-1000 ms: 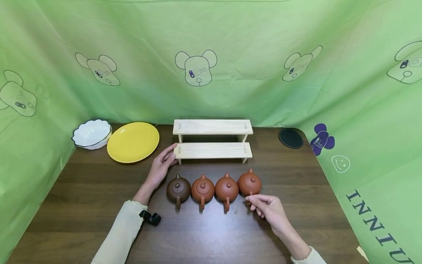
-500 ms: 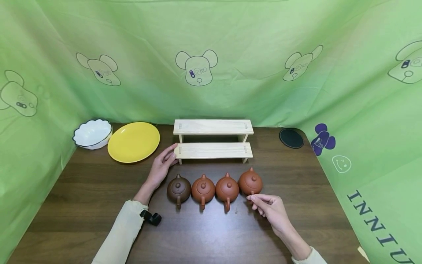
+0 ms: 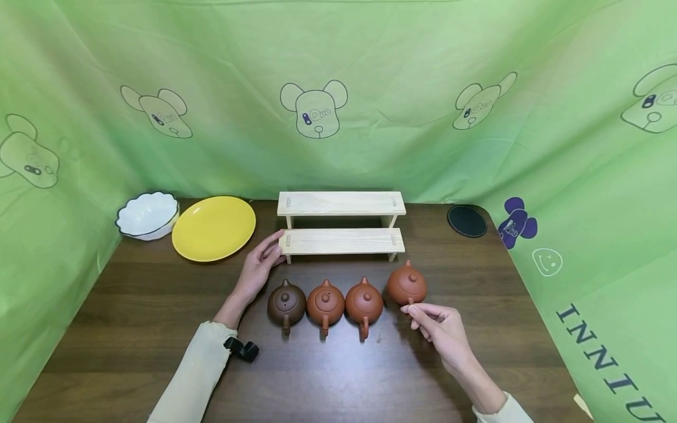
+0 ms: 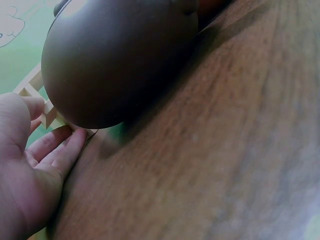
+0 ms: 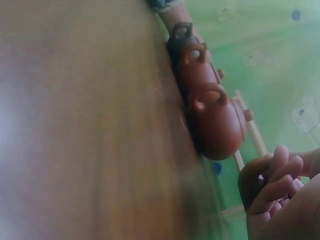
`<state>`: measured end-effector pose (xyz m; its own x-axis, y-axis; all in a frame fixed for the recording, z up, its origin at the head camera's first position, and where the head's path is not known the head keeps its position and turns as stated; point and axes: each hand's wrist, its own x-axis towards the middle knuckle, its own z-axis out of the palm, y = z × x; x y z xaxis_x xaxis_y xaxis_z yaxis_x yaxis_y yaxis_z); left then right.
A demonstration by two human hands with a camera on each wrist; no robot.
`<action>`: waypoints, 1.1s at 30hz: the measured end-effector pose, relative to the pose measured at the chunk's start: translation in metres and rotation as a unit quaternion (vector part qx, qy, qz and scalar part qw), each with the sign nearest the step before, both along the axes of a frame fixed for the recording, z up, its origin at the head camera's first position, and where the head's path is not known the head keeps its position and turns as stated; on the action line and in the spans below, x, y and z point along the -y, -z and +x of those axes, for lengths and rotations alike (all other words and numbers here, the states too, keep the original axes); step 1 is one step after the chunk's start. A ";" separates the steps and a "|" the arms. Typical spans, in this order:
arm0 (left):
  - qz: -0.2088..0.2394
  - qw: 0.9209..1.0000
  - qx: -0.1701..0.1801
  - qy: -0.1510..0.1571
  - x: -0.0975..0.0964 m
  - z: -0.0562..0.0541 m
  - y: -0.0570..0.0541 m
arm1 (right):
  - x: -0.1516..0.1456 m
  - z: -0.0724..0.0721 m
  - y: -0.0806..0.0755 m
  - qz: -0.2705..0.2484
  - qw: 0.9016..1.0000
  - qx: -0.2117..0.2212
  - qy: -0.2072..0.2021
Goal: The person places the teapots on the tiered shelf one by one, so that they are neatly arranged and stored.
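Observation:
My right hand (image 3: 443, 336) pinches the handle of a reddish-brown clay teapot (image 3: 406, 285), whose spout points away from me. A shadow lies on the table below it. In the right wrist view my fingers cover most of this teapot (image 5: 248, 182). My left hand (image 3: 255, 271) holds the left end of a pale two-step wooden stand (image 3: 341, 241), thumb and fingers either side of its edge. Between the hands stand two more reddish teapots, the left one (image 3: 325, 304) and the right one (image 3: 364, 302), beside a dark brown teapot (image 3: 286, 304). The dark teapot fills much of the left wrist view.
On the back left, a yellow plate (image 3: 214, 228) lies next to a white scalloped bowl (image 3: 148, 215). A dark round coaster (image 3: 467, 221) lies at the back right. Green cloth (image 3: 370, 153) surrounds the wooden table (image 3: 317, 382) at the back and sides.
My right hand has lifted the rightmost teapot and shifted it slightly right and away from me, widening the gap to its neighbour. My left hand stays at the stand.

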<state>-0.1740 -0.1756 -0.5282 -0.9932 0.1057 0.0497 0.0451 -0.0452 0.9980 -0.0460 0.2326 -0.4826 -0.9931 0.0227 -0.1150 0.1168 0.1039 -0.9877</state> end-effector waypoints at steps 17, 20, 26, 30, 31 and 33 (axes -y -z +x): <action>0.000 1.000 0.004 0.001 0.001 -0.001 0.001 | 0.007 -0.021 -0.027 -0.019 1.000 -0.018 -0.011; -0.004 1.000 0.007 0.001 0.001 0.000 0.001 | 0.011 -0.025 -0.030 -0.023 0.999 -0.021 -0.012; -0.003 1.000 0.000 -0.002 0.000 0.000 0.001 | 0.019 -0.035 -0.040 -0.009 1.000 -0.018 -0.017; -0.001 1.000 -0.006 -0.005 -0.001 0.000 0.001 | 0.027 -0.043 -0.045 -0.013 0.999 -0.030 -0.027; -0.001 1.000 -0.007 -0.006 -0.001 0.000 0.001 | 0.029 -0.045 -0.046 -0.015 0.999 -0.033 -0.030; -0.001 1.000 -0.008 -0.009 -0.002 0.000 0.001 | 0.033 -0.049 -0.048 -0.019 0.998 -0.042 -0.038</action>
<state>-0.1744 -0.1739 -0.5292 -0.9940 0.0884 0.0651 0.0616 -0.0415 0.9972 -0.0954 0.1994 -0.4342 -0.9980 -0.0560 -0.0302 0.0262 0.0710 -0.9971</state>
